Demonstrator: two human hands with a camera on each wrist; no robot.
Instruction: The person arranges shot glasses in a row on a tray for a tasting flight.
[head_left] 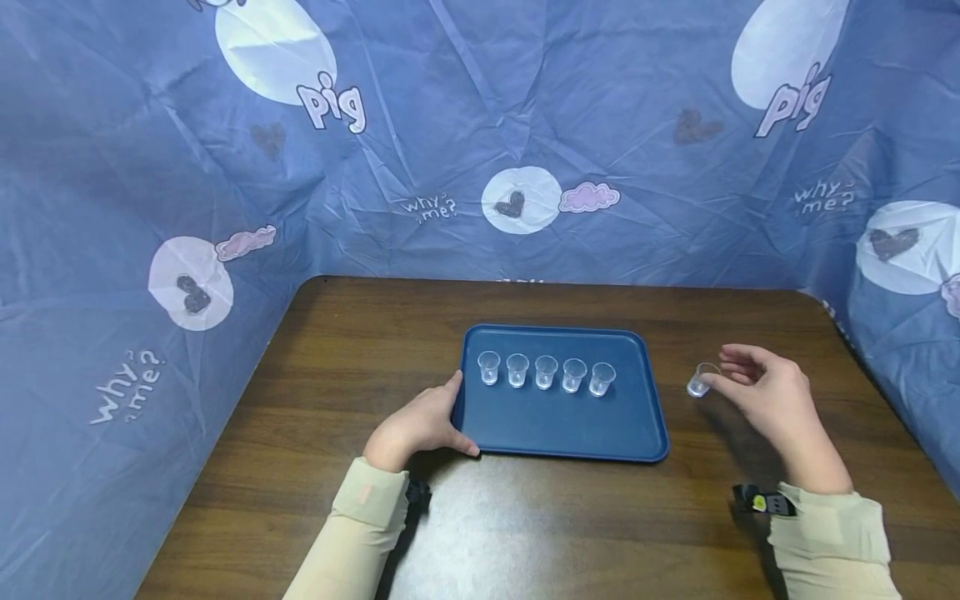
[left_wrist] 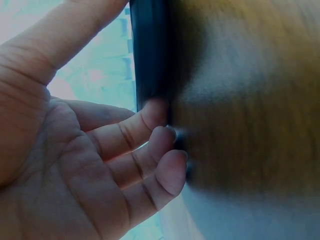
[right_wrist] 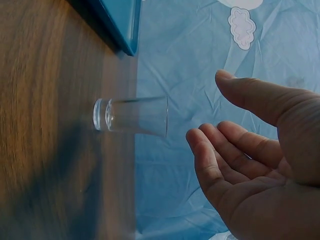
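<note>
A small clear cup (head_left: 697,382) stands upright on the table to the right of the blue tray. Beside it is my right hand (head_left: 772,402); in the right wrist view, thumb and fingers are spread apart, with a gap between the fingertips and the cup's rim (right_wrist: 166,116). My left hand (head_left: 420,425) rests against the left side of the blue tray (head_left: 540,432), its thumb by the near left corner. Its other fingers (left_wrist: 162,142) are loosely bent, tips low by the table. Several similar clear cups (head_left: 546,372) stand in a row across the tray.
Brown wood table (head_left: 600,525) lies beneath the tray and hands. Blue printed cloth (head_left: 450,125) hangs behind the table and along both sides. A dark band with a small device (head_left: 763,502) is on the right wrist.
</note>
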